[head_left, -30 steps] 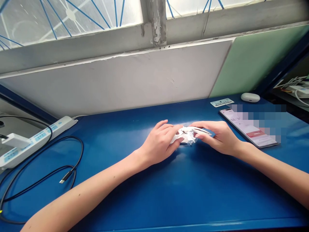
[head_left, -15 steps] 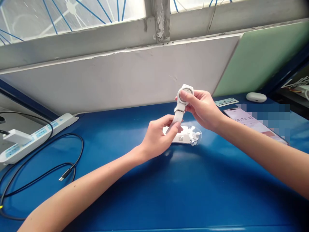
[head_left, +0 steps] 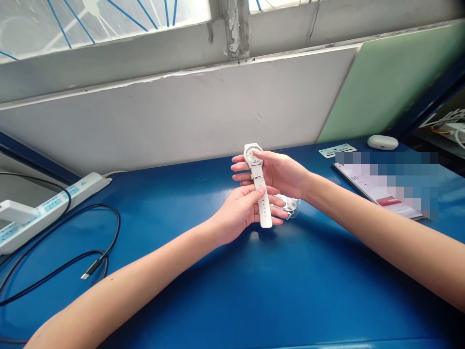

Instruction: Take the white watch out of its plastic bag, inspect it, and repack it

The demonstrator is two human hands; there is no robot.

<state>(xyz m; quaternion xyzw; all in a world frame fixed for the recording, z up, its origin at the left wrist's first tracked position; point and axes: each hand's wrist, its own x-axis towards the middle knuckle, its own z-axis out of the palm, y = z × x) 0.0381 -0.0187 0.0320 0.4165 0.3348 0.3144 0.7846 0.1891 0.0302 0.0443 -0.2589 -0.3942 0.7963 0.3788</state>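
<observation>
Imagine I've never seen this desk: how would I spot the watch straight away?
Start at the blue tabletop, then look above its far half, near the middle. There the right hand holds the white watch by its dial, the left hand by its strap. That round dial and holed strap distinguish it from the partly hidden clear packaging.

Apparently someone's living or study room, a dorm or a home; which, I cannot tell. A blue desk stands below a worn window, with a power strip, charging cable and phone.
</observation>
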